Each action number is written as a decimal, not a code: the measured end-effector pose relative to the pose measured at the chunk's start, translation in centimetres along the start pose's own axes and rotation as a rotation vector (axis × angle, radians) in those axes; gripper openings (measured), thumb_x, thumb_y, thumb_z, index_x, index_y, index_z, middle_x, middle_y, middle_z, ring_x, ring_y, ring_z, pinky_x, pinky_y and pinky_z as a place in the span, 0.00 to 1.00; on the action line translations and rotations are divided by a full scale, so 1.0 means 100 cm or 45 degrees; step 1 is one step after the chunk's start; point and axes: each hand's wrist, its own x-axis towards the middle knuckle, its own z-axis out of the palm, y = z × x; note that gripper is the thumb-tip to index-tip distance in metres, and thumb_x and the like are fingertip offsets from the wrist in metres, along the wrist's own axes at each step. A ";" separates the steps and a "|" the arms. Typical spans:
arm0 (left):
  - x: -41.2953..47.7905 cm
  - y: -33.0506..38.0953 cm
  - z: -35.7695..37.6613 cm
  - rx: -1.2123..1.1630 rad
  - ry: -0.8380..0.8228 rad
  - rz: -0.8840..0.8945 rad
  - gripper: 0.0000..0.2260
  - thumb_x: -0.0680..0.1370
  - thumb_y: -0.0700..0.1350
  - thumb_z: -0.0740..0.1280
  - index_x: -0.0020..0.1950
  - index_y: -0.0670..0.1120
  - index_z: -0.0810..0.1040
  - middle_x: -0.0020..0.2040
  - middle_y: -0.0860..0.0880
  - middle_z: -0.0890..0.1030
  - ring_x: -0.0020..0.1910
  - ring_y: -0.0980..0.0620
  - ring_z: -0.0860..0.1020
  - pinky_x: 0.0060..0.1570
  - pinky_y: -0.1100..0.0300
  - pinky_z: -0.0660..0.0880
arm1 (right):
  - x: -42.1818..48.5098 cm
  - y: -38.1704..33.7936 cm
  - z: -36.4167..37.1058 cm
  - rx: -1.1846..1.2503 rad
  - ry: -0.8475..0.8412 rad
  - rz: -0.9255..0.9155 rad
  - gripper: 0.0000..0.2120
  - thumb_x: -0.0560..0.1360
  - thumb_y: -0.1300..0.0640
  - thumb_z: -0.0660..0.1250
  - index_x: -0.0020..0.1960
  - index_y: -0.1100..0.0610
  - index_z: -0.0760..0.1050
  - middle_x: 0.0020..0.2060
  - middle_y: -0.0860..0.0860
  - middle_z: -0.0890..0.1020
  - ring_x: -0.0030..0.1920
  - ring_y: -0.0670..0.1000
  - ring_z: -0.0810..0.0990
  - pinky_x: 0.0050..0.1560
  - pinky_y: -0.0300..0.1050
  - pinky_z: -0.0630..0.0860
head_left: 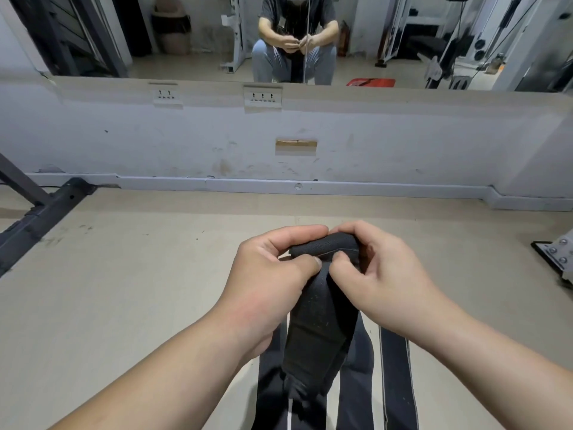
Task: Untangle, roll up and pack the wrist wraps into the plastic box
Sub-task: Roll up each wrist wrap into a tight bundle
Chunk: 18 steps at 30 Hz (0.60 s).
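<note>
A black wrist wrap (319,333) hangs from both my hands above the beige floor. Its upper end is curled into a small roll (325,245) between my fingers. My left hand (269,280) pinches the roll from the left with thumb and fingers. From the right, my right hand (381,274) grips the same roll, thumb pressed on its front. More black wraps (397,377) with pale edges lie flat on the floor under my forearms, running toward me. No plastic box is in view.
A dark metal rack foot (46,212) lies on the floor at the left. A white bolted bracket (558,256) sits at the right edge. A low grey wall (279,141) with a mirror above it stands ahead, reflecting a crouching person.
</note>
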 end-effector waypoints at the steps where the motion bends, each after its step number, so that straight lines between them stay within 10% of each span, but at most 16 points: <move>1: -0.001 0.001 0.001 -0.051 -0.028 -0.020 0.17 0.78 0.28 0.67 0.55 0.47 0.88 0.48 0.46 0.89 0.45 0.51 0.87 0.45 0.61 0.83 | 0.001 0.000 -0.001 0.016 0.022 -0.009 0.11 0.77 0.61 0.66 0.49 0.45 0.80 0.35 0.58 0.80 0.35 0.61 0.75 0.33 0.49 0.72; 10: 0.001 -0.007 -0.002 0.042 -0.222 -0.172 0.17 0.84 0.60 0.64 0.64 0.50 0.80 0.55 0.49 0.88 0.56 0.50 0.87 0.60 0.51 0.79 | 0.003 -0.004 0.000 0.059 0.132 -0.088 0.17 0.75 0.66 0.67 0.50 0.44 0.82 0.39 0.44 0.85 0.32 0.51 0.77 0.37 0.44 0.76; 18: 0.002 -0.002 -0.008 0.064 -0.147 -0.074 0.08 0.86 0.47 0.64 0.63 0.49 0.78 0.55 0.42 0.87 0.51 0.48 0.86 0.53 0.50 0.81 | -0.003 -0.010 0.007 0.526 -0.011 0.085 0.23 0.79 0.75 0.63 0.53 0.49 0.86 0.48 0.49 0.88 0.47 0.48 0.84 0.49 0.40 0.81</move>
